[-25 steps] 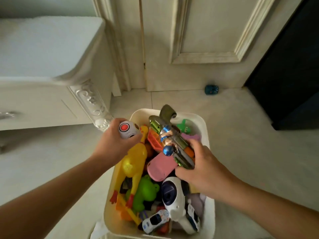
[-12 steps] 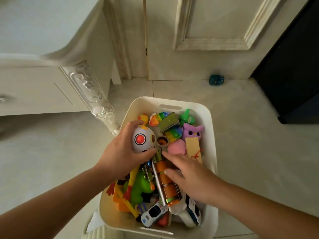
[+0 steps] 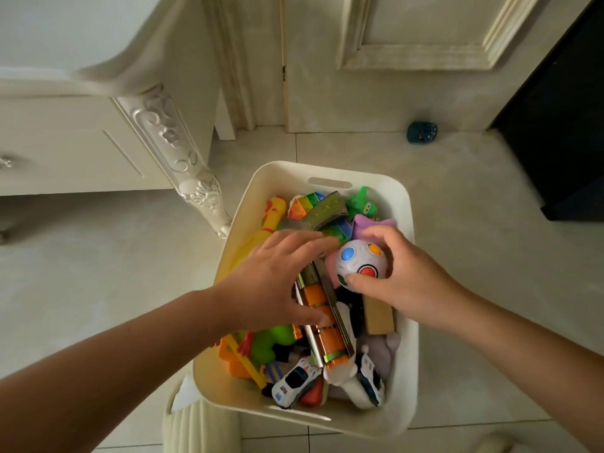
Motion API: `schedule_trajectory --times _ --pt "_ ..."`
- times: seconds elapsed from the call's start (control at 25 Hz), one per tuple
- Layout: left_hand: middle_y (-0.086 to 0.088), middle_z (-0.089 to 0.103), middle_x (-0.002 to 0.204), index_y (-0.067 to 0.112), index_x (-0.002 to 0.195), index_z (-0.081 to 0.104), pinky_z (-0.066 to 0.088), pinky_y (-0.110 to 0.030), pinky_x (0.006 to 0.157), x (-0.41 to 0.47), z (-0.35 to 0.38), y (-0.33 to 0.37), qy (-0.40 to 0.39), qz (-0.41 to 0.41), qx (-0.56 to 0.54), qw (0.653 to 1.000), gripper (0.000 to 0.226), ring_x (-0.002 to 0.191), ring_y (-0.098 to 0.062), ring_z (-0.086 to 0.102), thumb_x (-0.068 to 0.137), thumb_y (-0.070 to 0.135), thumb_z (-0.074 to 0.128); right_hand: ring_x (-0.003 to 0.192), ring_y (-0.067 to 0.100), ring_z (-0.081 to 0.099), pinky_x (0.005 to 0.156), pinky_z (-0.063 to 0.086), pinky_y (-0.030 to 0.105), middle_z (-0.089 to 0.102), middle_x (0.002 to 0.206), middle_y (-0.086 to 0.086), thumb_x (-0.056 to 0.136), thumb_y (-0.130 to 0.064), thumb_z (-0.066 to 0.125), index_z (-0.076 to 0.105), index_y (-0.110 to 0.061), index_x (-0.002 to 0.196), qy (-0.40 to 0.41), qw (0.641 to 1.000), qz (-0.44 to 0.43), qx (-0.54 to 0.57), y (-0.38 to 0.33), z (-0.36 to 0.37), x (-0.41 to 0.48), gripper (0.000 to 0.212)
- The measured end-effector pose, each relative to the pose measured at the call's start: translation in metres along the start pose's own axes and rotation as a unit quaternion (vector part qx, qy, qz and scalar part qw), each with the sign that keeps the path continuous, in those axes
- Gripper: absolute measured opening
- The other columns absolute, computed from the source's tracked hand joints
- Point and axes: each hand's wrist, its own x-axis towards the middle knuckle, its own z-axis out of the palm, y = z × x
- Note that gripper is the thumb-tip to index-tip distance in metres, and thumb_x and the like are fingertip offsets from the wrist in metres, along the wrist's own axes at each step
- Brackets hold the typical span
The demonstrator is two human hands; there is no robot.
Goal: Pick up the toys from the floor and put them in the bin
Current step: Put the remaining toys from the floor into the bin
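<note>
1. The white plastic ball with coloured dots [image 3: 361, 264] is held over the cream plastic bin [image 3: 281, 178], just above the pile of toys inside.
2. The right hand [image 3: 408, 282] grips the ball, with the fingers curled over its top and the thumb pressed under the red dot.
3. The left hand [image 3: 274, 279] lies flat on the pile with its fingers nearly straight. The thumb touches the orange-and-silver toy blaster [image 3: 327, 328]; from here I cannot tell whether it is actually gripping it.
4. The bin also holds a yellow rubber chicken [image 3: 274, 210] along the left wall, a green squeeze frog [image 3: 274, 341], a white toy police car [image 3: 295, 382] at the near end and a purple soft toy [image 3: 369, 223] at the far end.
5. The bin stands on the pale tiled floor [image 3: 98, 256], near the carved leg of a cream cabinet [image 3: 183, 158].
6. A small teal toy [image 3: 421, 132] lies on the floor by the cream panelled door [image 3: 392, 93], well apart from the bin.
</note>
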Motion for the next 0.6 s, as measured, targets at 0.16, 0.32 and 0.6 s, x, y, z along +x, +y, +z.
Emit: schedule_trajectory --times 0.16,0.32,0.6 --pt "0.018 0.005 0.158 0.057 0.140 0.022 -0.004 -0.049 0.116 -0.006 0.009 -0.004 -0.056 0.010 0.087 0.995 0.080 0.146 -0.011 -0.013 0.069 0.084 0.047 0.107 0.000 0.049 0.086 0.044 0.018 0.046 0.119 -0.018 0.077 -0.035 0.075 0.052 -0.035 0.116 -0.055 0.986 -0.074 -0.137 0.014 -0.003 -0.004 0.045" --pt "0.018 0.016 0.153 0.056 0.134 0.029 -0.001 -0.047 0.116 -0.004 0.006 -0.003 -0.053 -0.001 0.099 0.994 0.078 0.145 -0.013 -0.006 0.065 0.084 0.052 0.101 0.003 0.051 0.077 0.042 0.016 0.045 0.117 -0.018 0.076 -0.039 0.076 0.048 -0.034 0.118 -0.080 0.981 -0.061 -0.168 0.010 -0.010 0.001 0.051" --pt "0.018 0.018 0.149 0.051 0.133 0.035 -0.002 -0.055 0.117 0.006 -0.006 0.007 -0.090 -0.022 0.093 0.991 0.079 0.143 -0.014 -0.004 0.064 0.084 0.052 0.119 0.021 0.049 0.091 0.047 0.034 0.046 0.129 -0.001 0.075 -0.042 0.074 0.038 -0.022 0.138 -0.053 0.945 -0.062 -0.316 0.023 0.014 0.009 0.075"
